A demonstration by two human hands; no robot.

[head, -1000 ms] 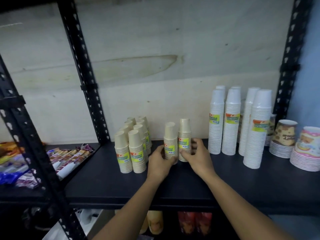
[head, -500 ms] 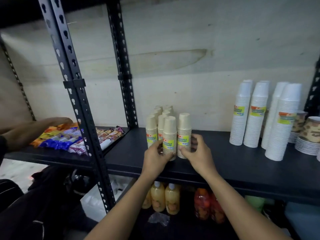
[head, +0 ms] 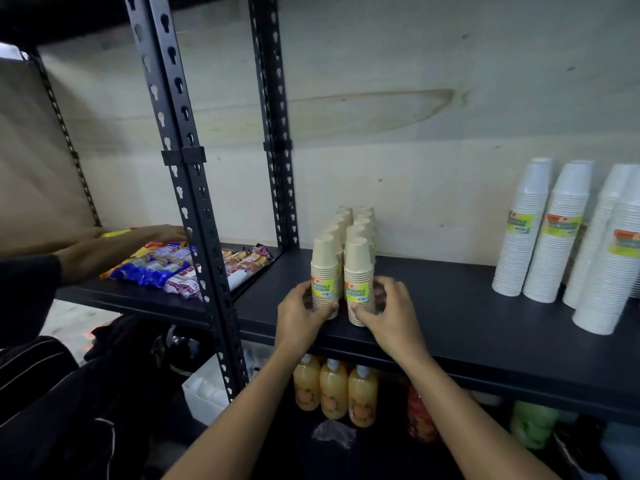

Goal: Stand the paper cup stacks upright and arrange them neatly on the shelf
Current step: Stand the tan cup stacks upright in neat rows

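Cup stacks (head: 324,278) (head: 358,282) leftward — hands (head: 300,318) (head: 393,315) around them

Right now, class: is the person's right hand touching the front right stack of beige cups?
Touching. The head view shows the right hand curled round the lower part of the front right beige cup stack, thumb on its near face.

On the front right cup stack (head: 358,268), a yellow-green label (head: 358,295) reads roughly "DISPOSABLE TABLEWARE", its first letters curving out of sight. The front left cup stack (head: 323,265) bears a like one, blurrier. At three o'clock, the print on the white cup stacks (head: 554,258) is illegible.
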